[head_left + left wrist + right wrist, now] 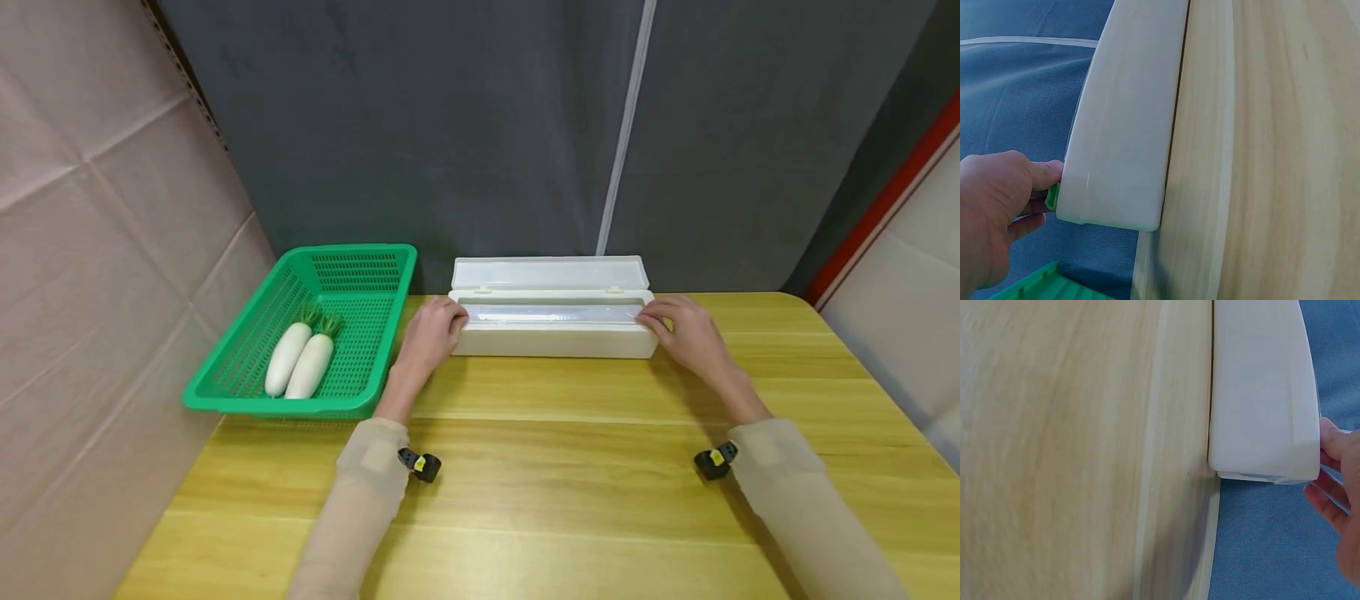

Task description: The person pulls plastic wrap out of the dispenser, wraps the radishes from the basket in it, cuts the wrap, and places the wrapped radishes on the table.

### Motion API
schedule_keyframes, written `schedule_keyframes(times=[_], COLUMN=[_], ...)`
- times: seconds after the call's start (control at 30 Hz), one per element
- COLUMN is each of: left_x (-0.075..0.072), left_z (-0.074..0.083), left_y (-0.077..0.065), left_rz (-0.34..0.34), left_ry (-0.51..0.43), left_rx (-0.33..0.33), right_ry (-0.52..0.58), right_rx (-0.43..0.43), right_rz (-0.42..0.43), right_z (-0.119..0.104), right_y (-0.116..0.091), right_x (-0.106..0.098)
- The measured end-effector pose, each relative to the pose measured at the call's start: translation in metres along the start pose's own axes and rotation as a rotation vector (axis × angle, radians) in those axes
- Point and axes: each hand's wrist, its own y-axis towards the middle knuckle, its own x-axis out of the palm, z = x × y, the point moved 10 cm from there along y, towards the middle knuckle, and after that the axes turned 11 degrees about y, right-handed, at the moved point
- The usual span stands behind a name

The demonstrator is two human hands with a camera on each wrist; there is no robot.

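Note:
A long white cling film dispenser (555, 343) sits on the table with its hinged lid (551, 272) raised at the back. Clear cling film (555, 314) lies across its top opening, shiny under the light. At the left end my left hand (433, 332) pinches the film's edge between thumb and fingers. A small green piece (1052, 196) shows between those fingers in the left wrist view. My right hand (684, 335) pinches the film at the opposite end. In the right wrist view, the box's side partly hides the right fingertips (1333, 440).
On the left stands a green plastic basket (202, 400) overhanging the table's edge, with two white radishes (298, 362) inside. A dark grey curtain (450, 125) hangs right behind the dispenser. Wood-grained tabletop (555, 483) spreads in front, between both forearms.

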Motion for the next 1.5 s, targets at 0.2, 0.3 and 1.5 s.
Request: schedule_keyframes(times=[0.2,0.3,1.5], left_x=[-0.001,0.000,0.008], left_z=[0.003,0.002,-0.017], left_y=[0.003,0.004,0.034], left_rz=[0.012,-0.003,-0.041], left_ry=[0.024,0.037,-0.004], left_rx=[0.014,-0.007,-0.191], right_ry=[-0.011,-0.018,0.058], right_rx=[0.009,0.017,0.084], right_rz=[-0.002,-0.006,0.117], right_z=[0.003,0.003,0.018], right_y=[0.002,0.003,0.036], right_x=[0.002,0.002,0.012])
